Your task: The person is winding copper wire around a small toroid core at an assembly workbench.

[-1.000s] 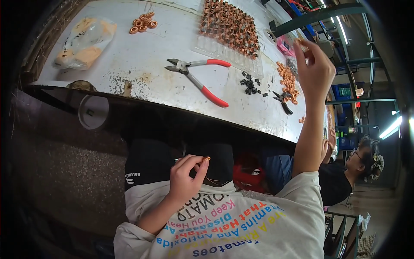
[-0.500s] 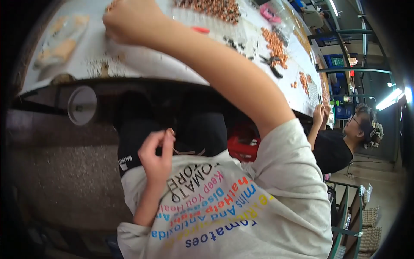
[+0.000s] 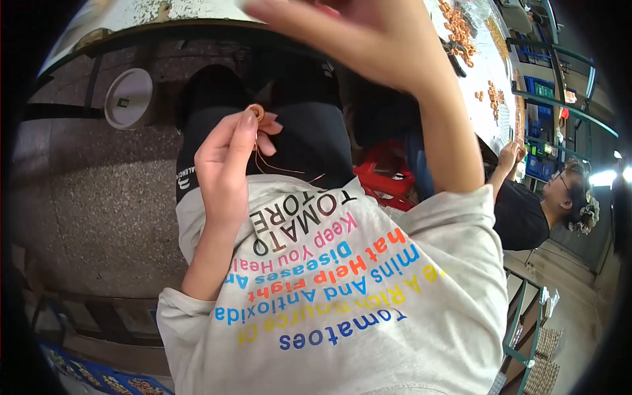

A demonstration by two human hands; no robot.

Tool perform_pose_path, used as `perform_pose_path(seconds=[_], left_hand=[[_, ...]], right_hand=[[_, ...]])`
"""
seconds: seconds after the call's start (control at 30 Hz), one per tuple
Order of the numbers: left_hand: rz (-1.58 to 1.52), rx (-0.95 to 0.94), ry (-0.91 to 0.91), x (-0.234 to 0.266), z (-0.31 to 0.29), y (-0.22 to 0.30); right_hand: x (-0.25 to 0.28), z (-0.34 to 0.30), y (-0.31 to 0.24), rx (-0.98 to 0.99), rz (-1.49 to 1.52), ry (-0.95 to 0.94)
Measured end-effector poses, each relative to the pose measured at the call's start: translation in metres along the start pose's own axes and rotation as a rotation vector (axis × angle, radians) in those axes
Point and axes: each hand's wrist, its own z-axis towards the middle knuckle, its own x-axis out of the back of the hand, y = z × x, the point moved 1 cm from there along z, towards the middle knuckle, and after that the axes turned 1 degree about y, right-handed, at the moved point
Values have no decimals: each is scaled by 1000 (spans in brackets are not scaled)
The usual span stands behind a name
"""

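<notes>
Above my lap, my left hand [image 3: 227, 155] pinches a small copper wire coil [image 3: 258, 112] between thumb and fingertips. Two thin wire ends hang from the coil and trail to the right, across my dark trousers [image 3: 299, 141]. My right hand [image 3: 368, 43] is raised over the near edge of the white worktable [image 3: 164, 10]. Its thumb is stretched out leftward and smeared by motion, and the other fingers run out past the top of the picture. A bit of something red [image 3: 327, 8] shows in the gap beside the thumb; nothing is visibly gripped there.
More copper coils [image 3: 461, 43] lie heaped on the table at the right, beside dark-handled pliers [image 3: 454, 59]. A red basket or stool [image 3: 382, 171] stands under the table. Further left is a round white lid-like disc [image 3: 128, 99]. Another person [image 3: 526, 204] works at the right.
My right hand has swung from the far left of the table toward the right and nearer, its fist opening. The left hand has risen, showing the coil. The view has tilted down.
</notes>
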Motion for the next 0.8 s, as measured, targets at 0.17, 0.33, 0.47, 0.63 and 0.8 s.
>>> perform_pose_path(seconds=[0.17, 0.33, 0.47, 0.63, 0.8], left_hand=[[-216, 129, -96, -33, -16, 0], [-233, 162, 67, -68, -36, -44], [-149, 81, 141, -104, -49, -66], [115, -4, 111, -119, -56, -80], [74, 98, -93, -120, -38, -97]], right_hand=[[-23, -122, 6, -294, 444, 82], [-78, -185, -6, -429, 761, 461], [-82, -205, -2, -461, 725, 723], [-83, -229, 22, -352, 686, 811], [-53, -245, 56, -334, 621, 727]])
